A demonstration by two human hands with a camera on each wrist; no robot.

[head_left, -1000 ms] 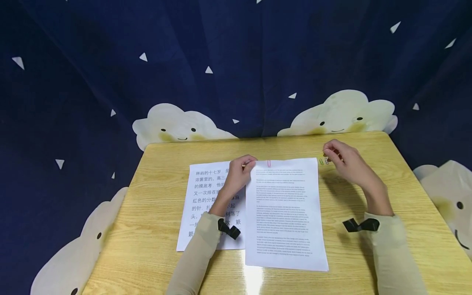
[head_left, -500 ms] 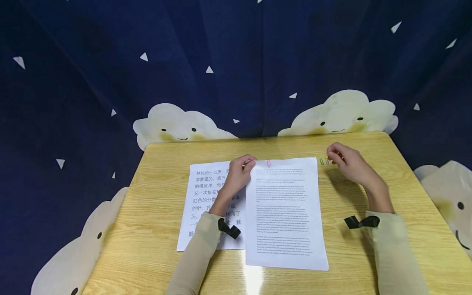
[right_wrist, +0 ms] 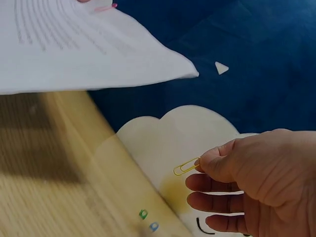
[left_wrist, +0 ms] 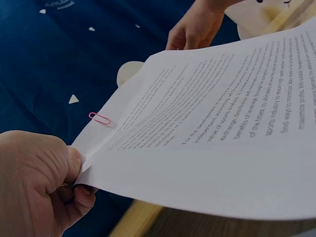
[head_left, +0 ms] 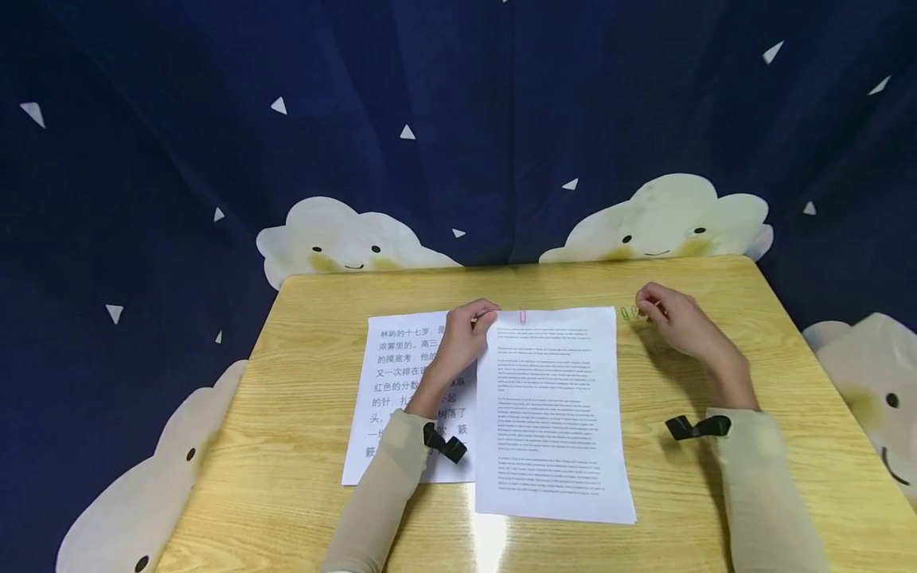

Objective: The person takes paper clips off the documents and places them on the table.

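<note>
My left hand (head_left: 466, 342) pinches the top left corner of a printed stack of sheets (head_left: 552, 414), lifting that end off the table. A pink paper clip (left_wrist: 99, 118) sits on the stack's top edge, a little right of the pinched corner. To the right of the paper, my right hand (head_left: 677, 318) holds a yellow paper clip (right_wrist: 186, 167) between thumb and forefinger; its other fingers are loosely bent. On the table near this hand lie a green paper clip (right_wrist: 143, 214) and a blue one (right_wrist: 154, 226).
Under my left forearm lies another printed sheet (head_left: 408, 382) in large Chinese characters, partly covered by the held stack. The wooden table (head_left: 286, 382) ends at a dark blue curtain (head_left: 458, 119) with white clouds and triangles.
My right hand has shifted slightly right and toward me, away from the stack's top right corner. The left hand keeps its pinch on the paper in the same spot.
</note>
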